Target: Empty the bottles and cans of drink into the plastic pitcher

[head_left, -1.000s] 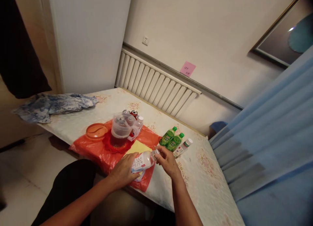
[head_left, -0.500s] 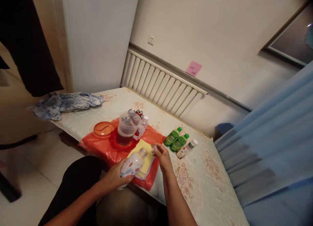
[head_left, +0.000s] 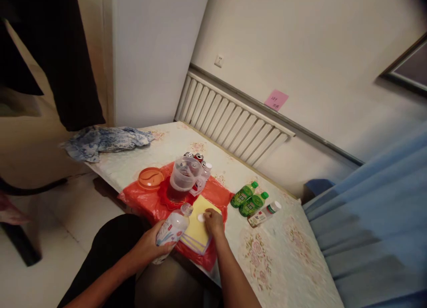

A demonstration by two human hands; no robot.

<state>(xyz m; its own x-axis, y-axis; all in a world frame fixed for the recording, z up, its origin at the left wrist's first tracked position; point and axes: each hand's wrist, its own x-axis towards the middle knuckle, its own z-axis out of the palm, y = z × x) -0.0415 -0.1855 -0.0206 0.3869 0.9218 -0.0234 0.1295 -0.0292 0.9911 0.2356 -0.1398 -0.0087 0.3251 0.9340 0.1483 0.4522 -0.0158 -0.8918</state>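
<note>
The left hand (head_left: pixel 151 243) grasped a labelled bottle (head_left: pixel 171 230) around its body, above the near edge of the table (head_left: pixel 230 250); the bottle leaned to the right, its open mouth toward the far side. The right hand (head_left: pixel 213 221), fingers bent together, pinched a small white cap (head_left: pixel 200 218) over a yellow pad (head_left: pixel 196 233); whether the cap touched the pad could not be told. The pad lay on a red plastic sheet (head_left: pixel 136 195). Left of the pad, on the same sheet, a clear pitcher (head_left: pixel 183 177) containing dark liquid stood in a red dish (head_left: pixel 166 196), with an orange lid (head_left: pixel 151 178) farther left. Just beyond the pitcher were drink cans (head_left: pixel 199 157) and a white-capped bottle (head_left: pixel 206 171), partly hidden. To the right of the sheet, two green bottles (head_left: pixel 247 199) and a clear bottle (head_left: pixel 265 214) with a white cap lay side by side. A blue patterned cloth (head_left: pixel 113 140) lay at the far left.
</note>
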